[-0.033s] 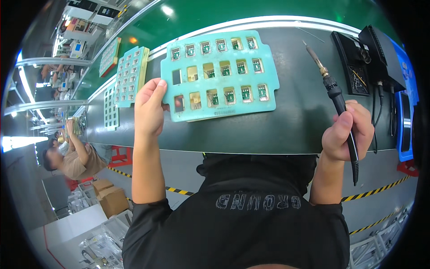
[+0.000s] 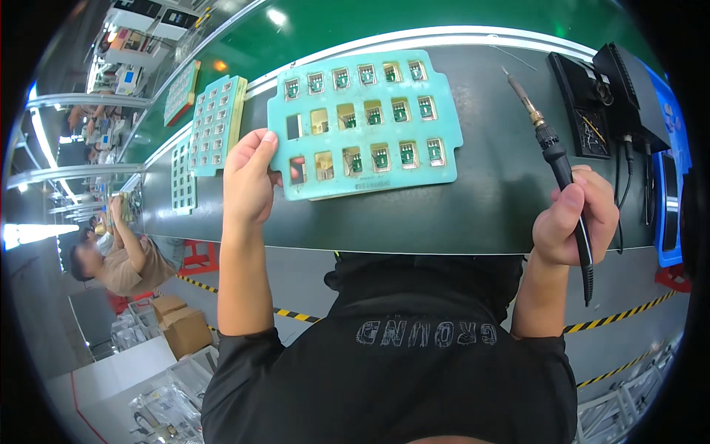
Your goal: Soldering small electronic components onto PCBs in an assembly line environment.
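Note:
A turquoise tray (image 2: 318, 152) with three rows of rectangular windows is gripped at its left edge by my left hand (image 2: 250, 166), thumb on top. Small green circuit boards (image 2: 381, 157) show in most windows; a few at the left of the lower two rows show none, and one of my fingertips is visible through the lower left window. My right hand (image 2: 575, 222) is closed around the black handle of a soldering iron (image 2: 553, 148). Its metal tip points up and to the left, apart from the tray.
Right of the iron are a black open box (image 2: 592, 133), a black soldering station (image 2: 629, 96) with a cable, and a blue tray (image 2: 669, 214). More turquoise trays (image 2: 214, 126) stand at the left on the dark bench (image 2: 347, 226). A co-worker (image 2: 137, 266) is at the far left.
The turquoise tray and my left hand have shifted very slightly to the right. The soldering iron is almost unmoved.

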Demonstrator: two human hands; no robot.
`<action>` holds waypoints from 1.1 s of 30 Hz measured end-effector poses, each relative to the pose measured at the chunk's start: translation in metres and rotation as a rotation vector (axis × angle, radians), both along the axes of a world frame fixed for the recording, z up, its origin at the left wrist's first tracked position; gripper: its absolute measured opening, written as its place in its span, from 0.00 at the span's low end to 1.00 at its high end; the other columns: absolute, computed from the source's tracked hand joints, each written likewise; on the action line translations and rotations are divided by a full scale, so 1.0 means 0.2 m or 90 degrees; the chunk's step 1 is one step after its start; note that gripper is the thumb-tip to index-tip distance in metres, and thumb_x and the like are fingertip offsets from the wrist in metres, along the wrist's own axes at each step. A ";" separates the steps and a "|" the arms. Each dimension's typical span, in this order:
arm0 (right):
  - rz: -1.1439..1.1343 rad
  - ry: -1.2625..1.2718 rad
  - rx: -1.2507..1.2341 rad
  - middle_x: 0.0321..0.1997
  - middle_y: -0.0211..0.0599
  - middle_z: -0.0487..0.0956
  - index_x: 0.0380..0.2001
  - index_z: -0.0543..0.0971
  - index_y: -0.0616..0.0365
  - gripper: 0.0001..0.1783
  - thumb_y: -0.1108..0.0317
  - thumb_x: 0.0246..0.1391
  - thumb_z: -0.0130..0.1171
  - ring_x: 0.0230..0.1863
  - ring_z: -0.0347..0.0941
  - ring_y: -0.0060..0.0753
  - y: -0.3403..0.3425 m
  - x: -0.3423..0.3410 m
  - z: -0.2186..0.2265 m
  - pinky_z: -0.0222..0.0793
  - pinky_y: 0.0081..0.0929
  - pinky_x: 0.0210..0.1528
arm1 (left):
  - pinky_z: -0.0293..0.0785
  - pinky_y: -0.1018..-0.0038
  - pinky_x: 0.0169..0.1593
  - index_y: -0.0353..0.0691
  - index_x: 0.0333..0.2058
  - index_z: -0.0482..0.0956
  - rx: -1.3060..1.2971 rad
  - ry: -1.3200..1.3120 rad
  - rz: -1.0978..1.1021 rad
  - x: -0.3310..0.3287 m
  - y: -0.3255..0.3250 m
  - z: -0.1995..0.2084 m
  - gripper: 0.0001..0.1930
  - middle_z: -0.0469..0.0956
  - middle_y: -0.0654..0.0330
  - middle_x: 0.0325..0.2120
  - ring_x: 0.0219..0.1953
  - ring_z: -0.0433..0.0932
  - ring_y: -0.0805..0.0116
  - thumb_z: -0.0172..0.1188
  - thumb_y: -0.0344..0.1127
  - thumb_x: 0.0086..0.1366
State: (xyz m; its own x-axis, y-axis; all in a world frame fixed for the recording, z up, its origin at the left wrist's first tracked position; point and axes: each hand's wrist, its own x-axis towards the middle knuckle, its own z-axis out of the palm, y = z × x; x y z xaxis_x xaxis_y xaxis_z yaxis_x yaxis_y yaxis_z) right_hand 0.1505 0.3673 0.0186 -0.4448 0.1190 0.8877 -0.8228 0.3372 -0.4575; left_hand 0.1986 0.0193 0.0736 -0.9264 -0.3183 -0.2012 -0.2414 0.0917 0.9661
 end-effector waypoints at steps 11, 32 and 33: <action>-0.050 -0.006 -0.029 0.21 0.43 0.72 0.32 0.71 0.68 0.07 0.75 0.50 0.54 0.17 0.65 0.24 -0.03 -0.02 0.01 0.63 0.18 0.22 | 0.69 0.83 0.24 0.35 0.35 0.72 -0.010 -0.022 0.026 -0.03 0.01 -0.04 0.09 0.76 0.60 0.23 0.21 0.73 0.76 0.49 0.35 0.66; 0.015 -0.065 -0.139 0.27 0.43 0.75 0.32 0.71 0.67 0.07 0.76 0.49 0.56 0.23 0.70 0.26 -0.02 0.02 0.03 0.66 0.19 0.28 | 0.61 0.88 0.21 0.38 0.33 0.72 -0.001 -0.007 0.026 0.00 -0.01 -0.02 0.09 0.78 0.62 0.22 0.22 0.75 0.80 0.48 0.36 0.67; -0.060 -0.026 -0.098 0.26 0.42 0.74 0.31 0.71 0.65 0.05 0.76 0.50 0.54 0.20 0.69 0.25 0.03 0.00 0.04 0.65 0.17 0.25 | 0.61 0.88 0.21 0.38 0.33 0.72 0.011 0.000 -0.001 -0.02 -0.04 -0.04 0.09 0.78 0.63 0.22 0.21 0.74 0.81 0.48 0.36 0.67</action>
State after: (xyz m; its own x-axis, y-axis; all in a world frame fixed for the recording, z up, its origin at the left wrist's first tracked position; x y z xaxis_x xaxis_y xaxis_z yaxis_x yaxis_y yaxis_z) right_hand 0.1510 0.3742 0.0270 -0.4602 0.2945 0.8375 -0.7705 0.3361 -0.5416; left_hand 0.1949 0.0113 0.0649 -0.9268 -0.3137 -0.2065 -0.2413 0.0758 0.9675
